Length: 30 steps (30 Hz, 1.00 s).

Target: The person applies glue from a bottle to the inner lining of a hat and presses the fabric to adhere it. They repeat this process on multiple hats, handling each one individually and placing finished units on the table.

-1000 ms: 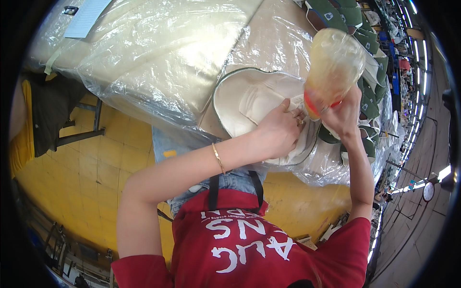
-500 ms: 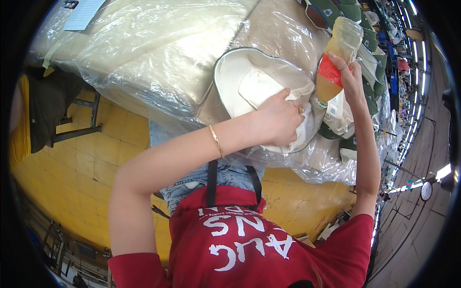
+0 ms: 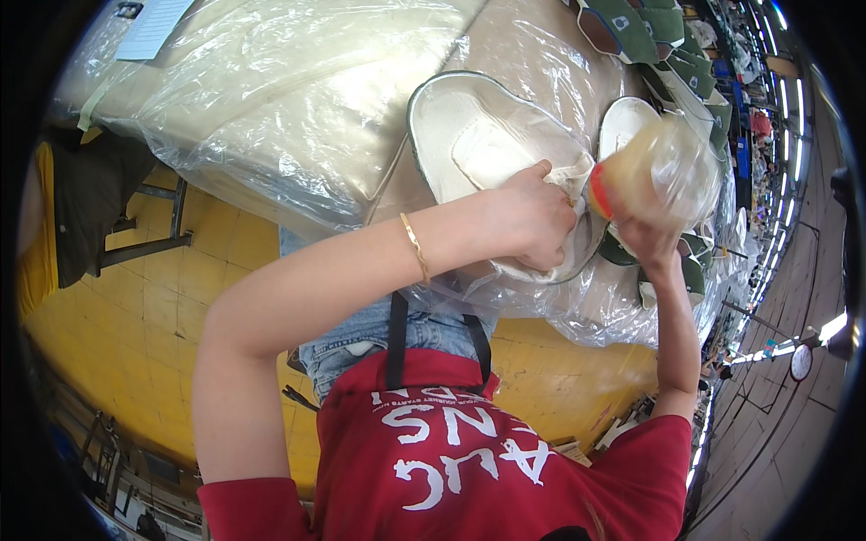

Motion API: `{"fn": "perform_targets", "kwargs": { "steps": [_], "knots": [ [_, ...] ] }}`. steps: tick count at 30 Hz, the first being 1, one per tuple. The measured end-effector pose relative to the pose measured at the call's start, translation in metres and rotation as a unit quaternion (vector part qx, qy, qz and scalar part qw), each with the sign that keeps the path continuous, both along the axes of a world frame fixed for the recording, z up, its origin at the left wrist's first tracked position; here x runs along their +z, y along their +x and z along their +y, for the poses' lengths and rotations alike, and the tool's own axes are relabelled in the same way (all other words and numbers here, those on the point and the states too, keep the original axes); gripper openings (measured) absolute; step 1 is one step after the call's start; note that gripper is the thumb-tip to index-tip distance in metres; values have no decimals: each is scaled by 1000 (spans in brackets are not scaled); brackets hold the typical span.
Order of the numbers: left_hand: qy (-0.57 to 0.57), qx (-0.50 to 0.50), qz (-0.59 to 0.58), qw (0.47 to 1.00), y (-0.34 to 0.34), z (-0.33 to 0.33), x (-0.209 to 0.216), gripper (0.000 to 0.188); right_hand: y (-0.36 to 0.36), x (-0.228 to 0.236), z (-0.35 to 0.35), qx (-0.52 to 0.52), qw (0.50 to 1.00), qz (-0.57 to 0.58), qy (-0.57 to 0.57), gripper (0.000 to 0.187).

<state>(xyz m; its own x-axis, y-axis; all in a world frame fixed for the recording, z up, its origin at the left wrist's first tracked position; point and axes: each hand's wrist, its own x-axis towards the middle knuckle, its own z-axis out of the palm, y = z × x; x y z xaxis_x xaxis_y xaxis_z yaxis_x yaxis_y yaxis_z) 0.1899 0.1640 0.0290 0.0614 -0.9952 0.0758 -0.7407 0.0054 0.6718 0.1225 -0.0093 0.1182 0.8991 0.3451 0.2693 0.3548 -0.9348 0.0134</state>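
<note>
A cream fabric piece shaped like a cap (image 3: 505,135), with dark green edging, lies hollow side up on the plastic-covered table (image 3: 298,99). My left hand (image 3: 534,221) is closed on its near right edge, fingers curled over the cloth. A clear plastic bottle (image 3: 672,167) with a red-orange label and yellowish contents is gripped in my right hand (image 3: 649,239). It is tilted and smeared by motion, just right of the cap-like piece. The bottle hides part of the green and cream pieces behind it.
Several green and cream fabric pieces (image 3: 663,27) are piled along the table's right side. A sheet of paper (image 3: 153,29) lies at the far left. Beyond the left edge stands a dark metal stool frame (image 3: 149,248) on the yellow floor (image 3: 216,261).
The bottle has swung up and to the right, away from the cap-like piece, with my right hand turning under it. My left hand has shifted only slightly and keeps its hold.
</note>
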Motion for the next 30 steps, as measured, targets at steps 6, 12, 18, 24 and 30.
{"fn": "perform_targets", "kwargs": {
  "steps": [6, 12, 18, 24, 30],
  "knots": [
    [-42, 19, 3, 999, -1, 5, -5, 33, -12, -13, 2, 160, 986, -34, 3, 56],
    [-47, 28, -4, 999, -4, 7, -6, 41, 3, -1, 4, 169, 984, 28, 41, 49],
    [-11, 42, -1, 999, -11, 7, -5, 42, 29, 18, 19, -61, 961, 255, 91, 43],
    [-28, 38, -47, 998, -11, 7, -7, 40, 32, 18, 22, -110, 950, 223, 191, 39],
    [-82, 108, 75, 988, -19, 8, -13, 37, 29, 9, 23, 32, 969, 243, 19, 60]
  ]
}}
